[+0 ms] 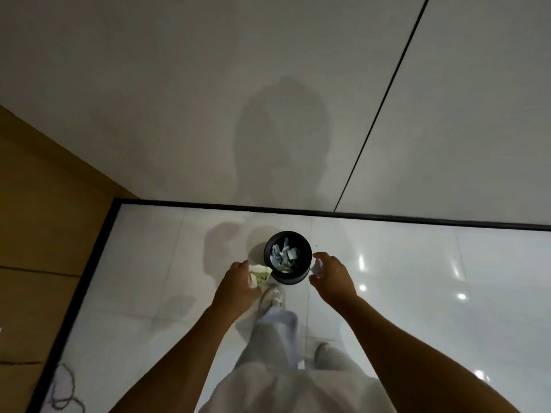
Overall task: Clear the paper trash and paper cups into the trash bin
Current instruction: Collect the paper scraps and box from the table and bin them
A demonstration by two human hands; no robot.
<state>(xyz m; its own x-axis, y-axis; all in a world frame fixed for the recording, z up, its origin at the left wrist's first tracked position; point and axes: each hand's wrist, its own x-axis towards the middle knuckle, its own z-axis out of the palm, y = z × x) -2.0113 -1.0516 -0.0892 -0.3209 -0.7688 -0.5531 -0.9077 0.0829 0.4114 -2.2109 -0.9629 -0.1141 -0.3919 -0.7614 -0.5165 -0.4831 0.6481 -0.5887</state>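
A small round black trash bin (295, 278) stands on the white tiled floor close to the wall, with crumpled paper (283, 254) inside. My left hand (237, 286) holds a white and green paper cup (260, 274) just left of the bin's rim. My right hand (332, 277) is just right of the bin and grips a small pale cup (317, 268), mostly hidden by the fingers.
A grey wall with a black baseboard (328, 214) rises right behind the bin. A brown wooden panel (38, 234) stands at the left. A dark cable (64, 391) lies on the floor at the lower left. My legs and shoes (272, 296) are below the bin.
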